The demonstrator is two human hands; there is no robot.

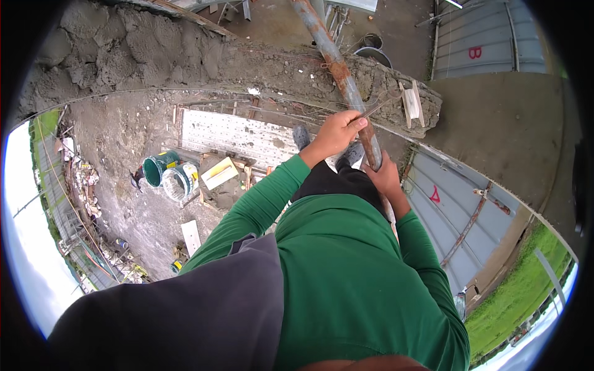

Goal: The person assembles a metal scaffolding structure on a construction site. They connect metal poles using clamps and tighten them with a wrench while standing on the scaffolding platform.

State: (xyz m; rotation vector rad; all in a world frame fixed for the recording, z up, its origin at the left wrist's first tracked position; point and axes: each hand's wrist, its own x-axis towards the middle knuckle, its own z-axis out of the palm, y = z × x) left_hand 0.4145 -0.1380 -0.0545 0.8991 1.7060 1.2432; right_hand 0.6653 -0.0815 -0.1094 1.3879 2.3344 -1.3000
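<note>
A rusty metal pole (pixel 343 71) slants down from the top of the head view, across the rough mortar ledge, and passes close to my body. Around its lower part, my right hand (pixel 385 175) is closed. My left hand (pixel 339 132) is beside the pole, thumb and fingers pinched on a thin, dark, pointed strip (pixel 378 107) that crosses over the pole. What the strip is I cannot make out. Its tip points at an H-shaped wooden piece (pixel 411 105) standing on the ledge's right end.
The mortar-covered ledge (pixel 272 71) runs across in front of me. Below on the left are a green bucket (pixel 151 170), a white bucket (pixel 176 183), a float-like board (pixel 219 174) and a spotted white plank (pixel 235 133). Grey metal panels (pixel 439 191) stand at the right.
</note>
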